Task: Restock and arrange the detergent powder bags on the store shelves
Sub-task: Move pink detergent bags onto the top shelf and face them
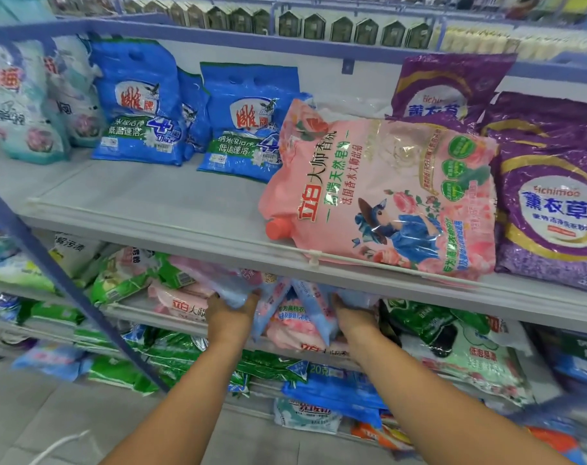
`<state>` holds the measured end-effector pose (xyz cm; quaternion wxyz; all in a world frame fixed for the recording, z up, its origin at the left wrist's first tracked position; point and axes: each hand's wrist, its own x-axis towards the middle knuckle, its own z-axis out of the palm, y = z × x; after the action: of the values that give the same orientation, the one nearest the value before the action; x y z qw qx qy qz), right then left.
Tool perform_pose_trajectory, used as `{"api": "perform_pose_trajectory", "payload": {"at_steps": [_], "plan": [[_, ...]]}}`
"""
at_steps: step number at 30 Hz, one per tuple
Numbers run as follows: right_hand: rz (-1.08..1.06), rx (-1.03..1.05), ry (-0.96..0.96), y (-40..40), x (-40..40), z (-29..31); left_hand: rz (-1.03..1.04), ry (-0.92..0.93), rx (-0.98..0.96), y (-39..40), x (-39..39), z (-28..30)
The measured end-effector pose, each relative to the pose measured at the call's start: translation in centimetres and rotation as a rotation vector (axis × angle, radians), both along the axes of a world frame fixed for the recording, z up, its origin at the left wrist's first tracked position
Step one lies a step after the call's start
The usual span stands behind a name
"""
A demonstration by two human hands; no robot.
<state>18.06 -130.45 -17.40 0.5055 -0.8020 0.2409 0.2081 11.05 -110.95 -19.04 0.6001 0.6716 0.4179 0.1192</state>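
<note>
Both hands under the upper grey shelf [158, 209], gripping a blurred pale pink-and-blue plastic detergent bag [278, 297]: left hand [230, 317] clamped on its left end, right hand [354, 318] on its right; bag sags betw. them, w/ blue text, just below shelf edge. On the shelf above: glossy pink bag w/ roses, blue-dressed figure, red cap [379, 196], lying on its side, touching purple lavender bags [550, 203]. Blue bags [141, 105] upright at back left.

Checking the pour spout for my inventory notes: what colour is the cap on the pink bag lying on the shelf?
Orange-red cap, at the pink bag's lower-left corner; head view.
</note>
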Motion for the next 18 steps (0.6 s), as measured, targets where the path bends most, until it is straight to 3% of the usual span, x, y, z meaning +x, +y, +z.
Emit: {"api": "perform_pose_trajectory", "payload": {"at_steps": [4,8,11,18], "plan": [[-0.022,0.262,0.069,-0.1,0.2,-0.2,0.03,0.036,-0.111,0.7,0.9,0.1],[-0.106,0.436,0.087,-0.7,0.2,-0.4,-0.032,-0.048,-0.225,1.9,0.3,-0.8],[-0.12,0.455,0.075,-1.9,-1.5,-0.7,-0.031,-0.071,-0.325,3.5,-0.9,-2.1],[-0.305,0.821,0.147,-4.7,-4.3,-1.5,0.008,-0.326,-0.537,3.2,-3.3,-3.1]]}}
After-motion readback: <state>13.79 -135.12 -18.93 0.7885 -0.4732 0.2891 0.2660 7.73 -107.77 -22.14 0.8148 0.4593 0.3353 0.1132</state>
